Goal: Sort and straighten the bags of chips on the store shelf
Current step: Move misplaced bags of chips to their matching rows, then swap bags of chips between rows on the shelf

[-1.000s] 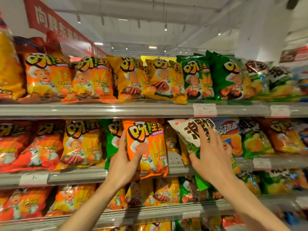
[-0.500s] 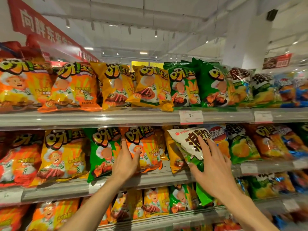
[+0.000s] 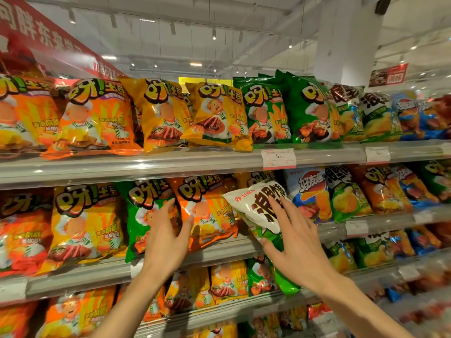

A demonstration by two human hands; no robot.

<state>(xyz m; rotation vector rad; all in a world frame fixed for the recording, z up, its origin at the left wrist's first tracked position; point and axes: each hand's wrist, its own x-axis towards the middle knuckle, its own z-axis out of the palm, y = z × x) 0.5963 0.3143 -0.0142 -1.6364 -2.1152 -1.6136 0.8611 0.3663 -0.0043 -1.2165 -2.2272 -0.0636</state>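
Note:
On the middle shelf an orange chip bag stands upright between a green bag and a gap. My left hand holds the orange bag's left edge, thumb on its front and fingers slipped between it and the green bag. My right hand grips a white-and-green chip bag, fingers spread over its front and thumb under its lower side. That bag is tilted and sticks out in front of the shelf row, partly covering a yellow bag behind it.
The top shelf carries orange, yellow and green bags, with a price tag on its rail. A blue-and-white bag and several mixed bags stand to the right of my right hand. More bags fill the lower shelf.
My left hand has pushed the orange bag back into the row beside the green bag and slid to its left edge. My right hand keeps hold of the white-and-green bag.

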